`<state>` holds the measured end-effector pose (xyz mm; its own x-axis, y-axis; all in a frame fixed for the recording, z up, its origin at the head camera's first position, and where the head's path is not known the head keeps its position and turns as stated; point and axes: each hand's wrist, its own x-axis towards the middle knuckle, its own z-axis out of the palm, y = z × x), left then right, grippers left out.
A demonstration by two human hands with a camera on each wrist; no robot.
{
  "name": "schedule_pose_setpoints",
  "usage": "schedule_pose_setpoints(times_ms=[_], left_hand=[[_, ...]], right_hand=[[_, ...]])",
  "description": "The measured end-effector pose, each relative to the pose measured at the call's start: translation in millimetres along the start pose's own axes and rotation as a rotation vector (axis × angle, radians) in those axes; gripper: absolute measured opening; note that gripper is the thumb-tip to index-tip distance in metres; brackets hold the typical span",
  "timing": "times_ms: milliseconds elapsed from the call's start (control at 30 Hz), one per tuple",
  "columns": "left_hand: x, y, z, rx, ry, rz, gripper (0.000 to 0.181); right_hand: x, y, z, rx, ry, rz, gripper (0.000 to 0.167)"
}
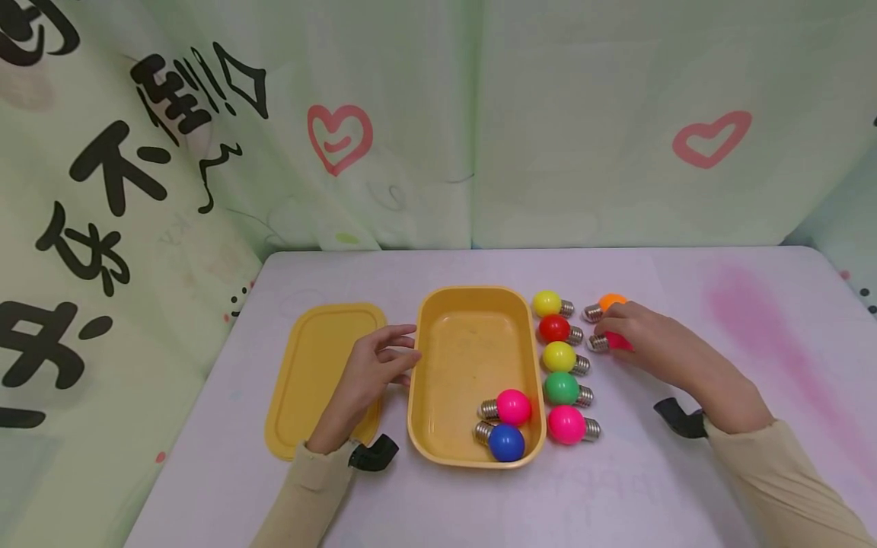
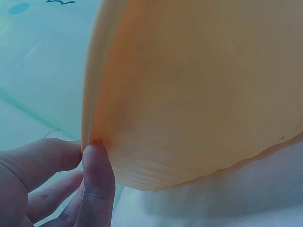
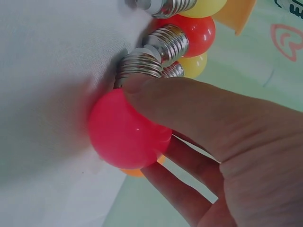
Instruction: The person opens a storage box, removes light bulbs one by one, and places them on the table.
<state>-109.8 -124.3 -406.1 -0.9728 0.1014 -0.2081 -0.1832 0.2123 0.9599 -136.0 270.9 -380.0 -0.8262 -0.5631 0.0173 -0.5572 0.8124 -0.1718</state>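
A yellow plastic box (image 1: 473, 335) stands in the middle of the table. At its left wall my left hand (image 1: 377, 361) pinches the rim between thumb and fingers, as the left wrist view shows. Inside the box, at its near right corner, lie a pink light bulb (image 1: 514, 407) and a blue light bulb (image 1: 507, 443). My right hand (image 1: 647, 339), to the right of the box, holds a pinkish-red light bulb (image 3: 125, 130) by thumb and fingers, its metal screw base pointing left in the head view. Just beyond it lies an orange light bulb (image 1: 612, 301), partly hidden by the hand.
Along the box's right side runs a column of several bulbs, among them a red bulb (image 1: 553, 329), a green bulb (image 1: 562, 388) and a pink bulb (image 1: 567, 425). A yellow lid (image 1: 322, 358) lies flat at the left, partly under the left forearm. A printed curtain (image 1: 548, 152) hangs behind.
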Motion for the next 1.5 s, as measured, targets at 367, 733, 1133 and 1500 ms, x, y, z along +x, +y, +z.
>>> schedule_pose_setpoints(times_ms=[367, 733, 1133, 1500], left_hand=[[0.2, -1.0, -0.3, -0.013, -0.003, -0.001, 0.044], [0.5, -1.4, -0.2, -0.020, -0.008, 0.000, 0.045], [-0.4, -0.4, -1.0, -0.017, 0.000, -0.012, 0.044], [-0.9, 0.6, -0.7, -0.003, -0.004, -0.015, 0.045]], right_hand=[[1.1, -1.2, -2.3, 0.007, 0.030, 0.002, 0.042], [0.1, -7.9, -3.9, -0.005, 0.045, -0.001, 0.042], [-0.4, -31.1, -4.3, 0.034, 0.068, -0.025, 0.039], [-0.8, -60.5, -4.7, 0.050, 0.075, -0.092, 0.047]])
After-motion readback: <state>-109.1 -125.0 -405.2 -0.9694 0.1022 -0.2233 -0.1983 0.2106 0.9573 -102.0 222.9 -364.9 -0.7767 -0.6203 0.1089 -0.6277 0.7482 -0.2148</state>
